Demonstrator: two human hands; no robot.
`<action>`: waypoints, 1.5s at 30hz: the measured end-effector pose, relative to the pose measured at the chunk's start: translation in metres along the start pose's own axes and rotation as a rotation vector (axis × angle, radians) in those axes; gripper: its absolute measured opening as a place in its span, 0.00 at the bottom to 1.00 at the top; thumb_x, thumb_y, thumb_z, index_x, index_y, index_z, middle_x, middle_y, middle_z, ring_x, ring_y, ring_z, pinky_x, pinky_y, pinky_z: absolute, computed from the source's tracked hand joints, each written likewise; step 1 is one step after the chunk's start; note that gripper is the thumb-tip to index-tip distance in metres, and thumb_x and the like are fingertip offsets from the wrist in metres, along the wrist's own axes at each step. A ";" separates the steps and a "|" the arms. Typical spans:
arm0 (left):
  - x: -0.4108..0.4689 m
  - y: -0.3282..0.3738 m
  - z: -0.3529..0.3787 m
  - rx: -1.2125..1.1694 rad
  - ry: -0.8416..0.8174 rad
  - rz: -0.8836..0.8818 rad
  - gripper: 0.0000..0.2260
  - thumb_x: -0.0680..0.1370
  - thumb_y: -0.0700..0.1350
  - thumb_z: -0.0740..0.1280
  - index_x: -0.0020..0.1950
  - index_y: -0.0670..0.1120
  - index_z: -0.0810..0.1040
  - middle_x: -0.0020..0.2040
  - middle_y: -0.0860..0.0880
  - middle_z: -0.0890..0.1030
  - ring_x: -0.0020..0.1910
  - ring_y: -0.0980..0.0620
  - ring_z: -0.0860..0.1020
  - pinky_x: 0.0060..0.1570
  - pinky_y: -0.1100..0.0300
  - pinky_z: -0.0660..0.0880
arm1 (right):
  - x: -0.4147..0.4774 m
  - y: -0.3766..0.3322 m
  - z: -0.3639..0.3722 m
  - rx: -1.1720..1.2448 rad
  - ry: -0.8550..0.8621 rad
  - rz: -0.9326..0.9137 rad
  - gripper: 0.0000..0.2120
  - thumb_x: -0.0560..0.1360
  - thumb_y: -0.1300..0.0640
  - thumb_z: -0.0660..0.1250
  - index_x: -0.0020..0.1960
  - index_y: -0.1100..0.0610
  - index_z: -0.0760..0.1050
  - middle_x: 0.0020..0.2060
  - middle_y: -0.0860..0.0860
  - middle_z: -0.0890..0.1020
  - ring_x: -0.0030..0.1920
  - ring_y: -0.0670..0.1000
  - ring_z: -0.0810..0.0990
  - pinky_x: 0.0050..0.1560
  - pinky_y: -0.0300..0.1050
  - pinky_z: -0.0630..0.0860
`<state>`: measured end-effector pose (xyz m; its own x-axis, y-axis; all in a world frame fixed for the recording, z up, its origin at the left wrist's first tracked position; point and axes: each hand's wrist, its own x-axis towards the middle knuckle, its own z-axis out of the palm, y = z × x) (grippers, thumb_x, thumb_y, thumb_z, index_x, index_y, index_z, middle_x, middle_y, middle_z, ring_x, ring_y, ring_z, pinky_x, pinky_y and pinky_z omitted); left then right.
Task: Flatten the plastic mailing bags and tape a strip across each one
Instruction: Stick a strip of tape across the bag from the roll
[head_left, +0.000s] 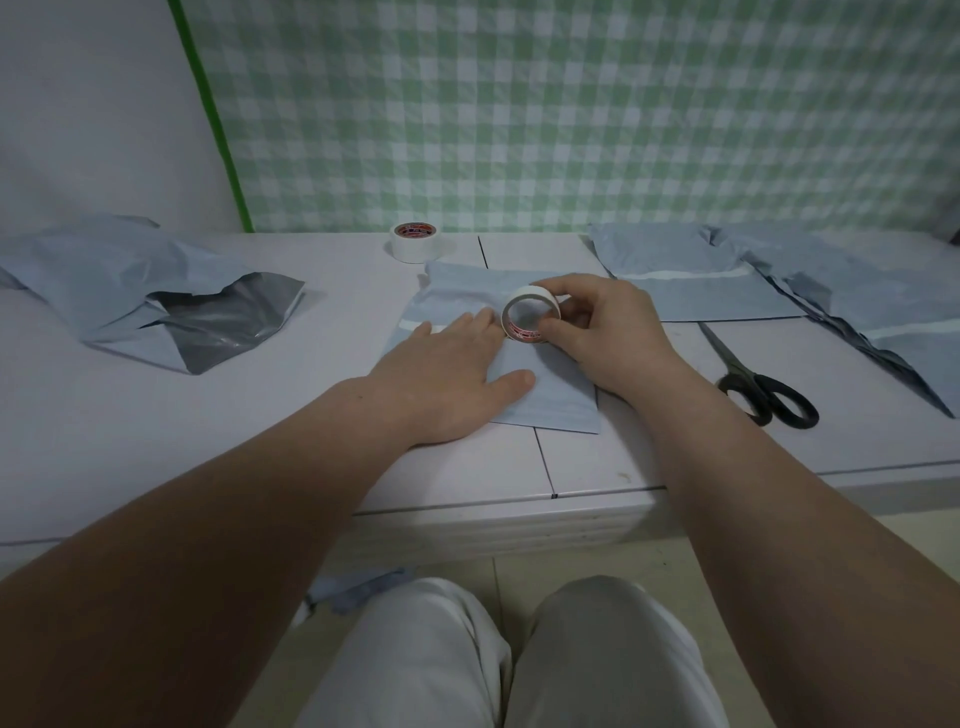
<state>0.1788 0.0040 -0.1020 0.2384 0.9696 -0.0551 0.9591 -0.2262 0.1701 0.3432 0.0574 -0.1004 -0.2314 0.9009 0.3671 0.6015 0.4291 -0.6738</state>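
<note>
Left hand (452, 374) flat, fingers straight, pinning mailing bag (556, 400) smooth at table (156, 441) centre. My right hand (602, 332) grips tape roll (532, 292) on edge, likely to draw strip across.

Makeshift home work corner, green-checked cloth backdrop (571, 104), white table (156, 415), tiled floor (545, 567)

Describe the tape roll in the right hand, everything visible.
The tape roll is a white ring with red print inside its core. It stands on edge, hole toward the camera, over the flat grey-blue mailing bag. The right hand grips it, fingers on top, thumb below; the left hand presses the bag beside it.
</note>
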 end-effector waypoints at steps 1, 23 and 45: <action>0.000 -0.001 0.001 0.001 0.002 0.000 0.31 0.80 0.61 0.48 0.79 0.49 0.45 0.79 0.51 0.46 0.77 0.54 0.46 0.74 0.51 0.44 | 0.000 0.000 0.000 -0.005 0.015 0.001 0.13 0.72 0.60 0.69 0.53 0.48 0.81 0.34 0.42 0.78 0.34 0.40 0.74 0.41 0.35 0.70; -0.001 0.000 0.001 0.009 -0.004 -0.017 0.33 0.79 0.64 0.47 0.78 0.48 0.46 0.79 0.51 0.45 0.77 0.54 0.45 0.75 0.52 0.44 | -0.001 -0.005 -0.003 -0.124 0.239 -0.003 0.14 0.71 0.66 0.61 0.43 0.47 0.74 0.39 0.46 0.79 0.42 0.51 0.76 0.45 0.52 0.76; 0.003 0.011 -0.003 0.186 -0.082 -0.054 0.30 0.76 0.69 0.41 0.76 0.62 0.43 0.79 0.47 0.43 0.77 0.49 0.44 0.72 0.39 0.40 | -0.001 -0.001 0.002 -0.212 0.121 -0.134 0.19 0.71 0.64 0.55 0.53 0.54 0.81 0.47 0.52 0.81 0.56 0.53 0.72 0.52 0.50 0.72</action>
<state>0.1892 0.0053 -0.0974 0.1897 0.9718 -0.1404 0.9807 -0.1943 -0.0199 0.3412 0.0559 -0.1012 -0.2342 0.8171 0.5268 0.7210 0.5095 -0.4697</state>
